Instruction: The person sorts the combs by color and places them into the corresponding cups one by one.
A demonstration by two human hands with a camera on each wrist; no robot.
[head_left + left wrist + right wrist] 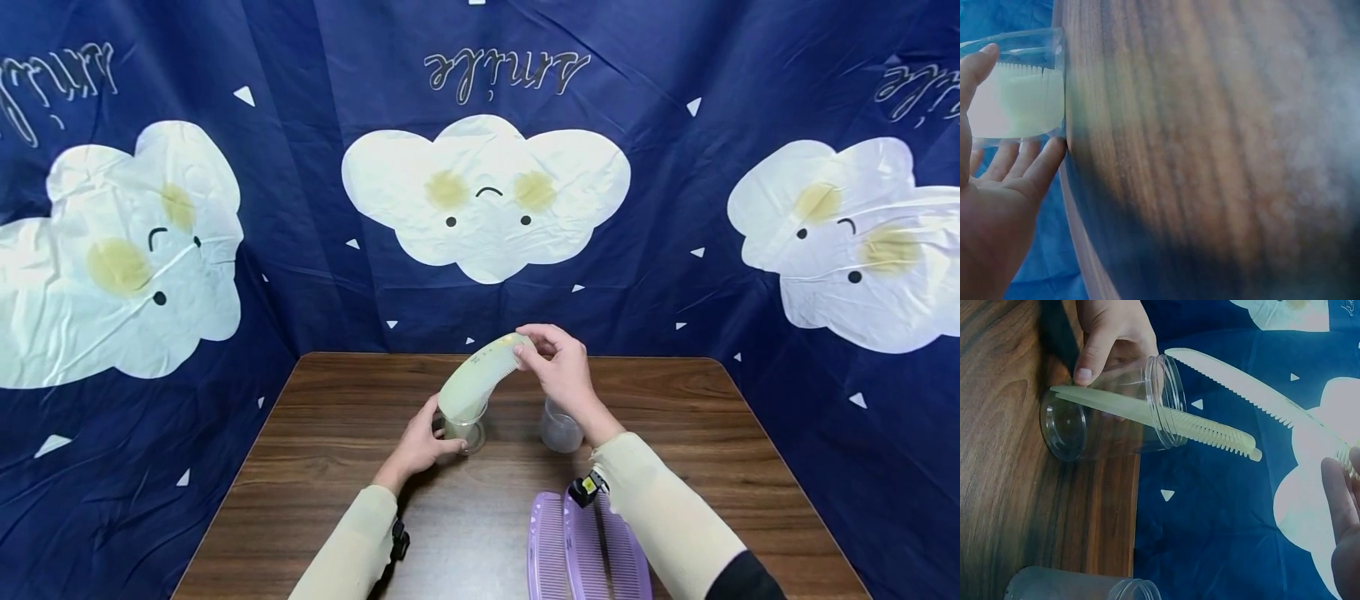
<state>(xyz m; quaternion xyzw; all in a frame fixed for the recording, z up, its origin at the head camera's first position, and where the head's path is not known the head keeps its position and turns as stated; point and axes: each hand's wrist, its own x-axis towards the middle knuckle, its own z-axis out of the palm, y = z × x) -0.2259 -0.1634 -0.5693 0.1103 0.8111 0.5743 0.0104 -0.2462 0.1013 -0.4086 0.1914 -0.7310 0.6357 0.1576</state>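
Note:
My left hand (pixel 414 447) holds a clear plastic jar (pixel 1107 440) by its side, thumb and fingers around it. Two pale green combs (pixel 1125 407) stand inside the jar, their upper ends sticking out past the threaded rim. A further pale green comb (pixel 1241 381) is pinched at one end by my right hand (pixel 561 367). In the right wrist view its other end is close to the jar's rim, outside the opening; whether it touches cannot be told. The left wrist view shows green comb teeth (pixel 1025 69) through the jar wall.
A second clear jar (pixel 561 432) stands on the wooden table (pixel 322 467), below my right forearm. Several purple combs (pixel 551 542) lie near the table's front, partly covered by the right sleeve. Blue cloth (pixel 300 208) printed with clouds surrounds the table at the back and sides.

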